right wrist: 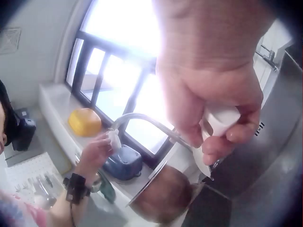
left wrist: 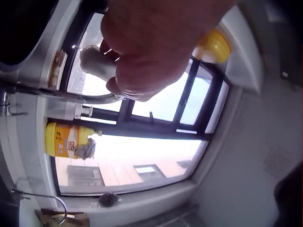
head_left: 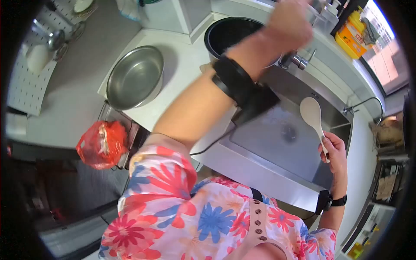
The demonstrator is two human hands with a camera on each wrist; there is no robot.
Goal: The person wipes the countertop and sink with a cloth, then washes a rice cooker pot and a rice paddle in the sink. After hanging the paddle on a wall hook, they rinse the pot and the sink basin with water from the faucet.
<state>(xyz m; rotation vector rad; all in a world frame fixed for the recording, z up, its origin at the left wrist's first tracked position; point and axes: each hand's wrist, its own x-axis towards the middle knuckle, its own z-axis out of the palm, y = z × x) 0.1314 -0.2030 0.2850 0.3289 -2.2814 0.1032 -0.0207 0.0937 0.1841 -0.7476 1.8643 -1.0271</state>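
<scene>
In the head view, my right hand (head_left: 333, 149) grips the handle of a white paddle spoon (head_left: 311, 112), its bowl up over the steel sink (head_left: 277, 130). The right wrist view shows my right hand (right wrist: 213, 104) curled round the white spoon handle (right wrist: 220, 120). My left arm reaches across to the far side, where the left hand (head_left: 289, 26) is blurred. In the right wrist view my left hand (right wrist: 97, 151) has its fingers round a whitish piece (right wrist: 113, 138) at the end of the curved faucet (right wrist: 142, 116). The left wrist view shows left fingers (left wrist: 137, 80) curled there.
A black pot (head_left: 229, 32) stands beside the sink, partly behind the left arm. The steel basin (head_left: 135, 78) is on the counter, and a red bag (head_left: 104, 145) lies left. Beyond the sink are a yellow bottle (head_left: 352, 37) and a small curved tap (head_left: 368, 100).
</scene>
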